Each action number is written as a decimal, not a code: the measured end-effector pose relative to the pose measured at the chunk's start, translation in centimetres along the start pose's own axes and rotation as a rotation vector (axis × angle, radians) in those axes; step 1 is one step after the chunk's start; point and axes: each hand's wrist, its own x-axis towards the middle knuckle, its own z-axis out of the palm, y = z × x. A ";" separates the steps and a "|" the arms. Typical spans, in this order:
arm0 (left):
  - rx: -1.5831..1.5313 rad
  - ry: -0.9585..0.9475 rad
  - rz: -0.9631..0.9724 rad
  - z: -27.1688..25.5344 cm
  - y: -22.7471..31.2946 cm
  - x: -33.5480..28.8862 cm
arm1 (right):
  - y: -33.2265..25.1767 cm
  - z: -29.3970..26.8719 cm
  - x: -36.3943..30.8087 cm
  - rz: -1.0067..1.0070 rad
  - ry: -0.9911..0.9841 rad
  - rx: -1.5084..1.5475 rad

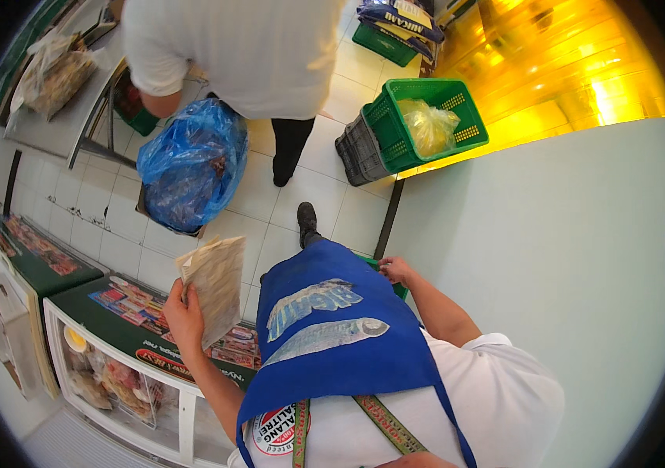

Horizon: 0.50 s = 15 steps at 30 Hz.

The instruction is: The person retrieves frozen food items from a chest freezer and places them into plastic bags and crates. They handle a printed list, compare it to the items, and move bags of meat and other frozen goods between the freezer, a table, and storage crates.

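My left hand [184, 313] is closed around the edge of a flat, cream-coloured pack [222, 290] with a faint mottled pattern; it looks like a thin stack or folded sheets, its exact kind unclear. The pack is held upright, above a dark green chest freezer [126, 316] with a printed top. On the other side of my blue apron [321, 300], my right hand [396, 270] has its fingers curled on the rim of a green plastic crate [401, 291]. Most of that crate is hidden behind the apron.
Ahead, a person in a white shirt [235, 54] stands by a container lined with a blue plastic bag [192, 160]. A green crate holding a bagged item [430, 129] rests on a grey crate [360, 152]. A metal table [51, 140] is far left; a pale wall [551, 242] borders the right.
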 end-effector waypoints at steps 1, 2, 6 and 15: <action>0.019 -0.012 -0.015 0.3 1.0 1.0 | 0.3 -0.2 0.4 0.027 -0.004 0.011; 0.059 -0.010 0.006 1.0 1.8 1.9 | -1.6 0.3 -0.7 0.169 -0.006 0.147; 0.131 0.000 0.026 2.9 4.7 5.9 | -3.7 -1.9 0.3 0.368 -0.006 0.356; 0.248 0.002 0.012 5.9 13.5 12.2 | -11.8 -12.5 11.3 0.184 0.075 0.467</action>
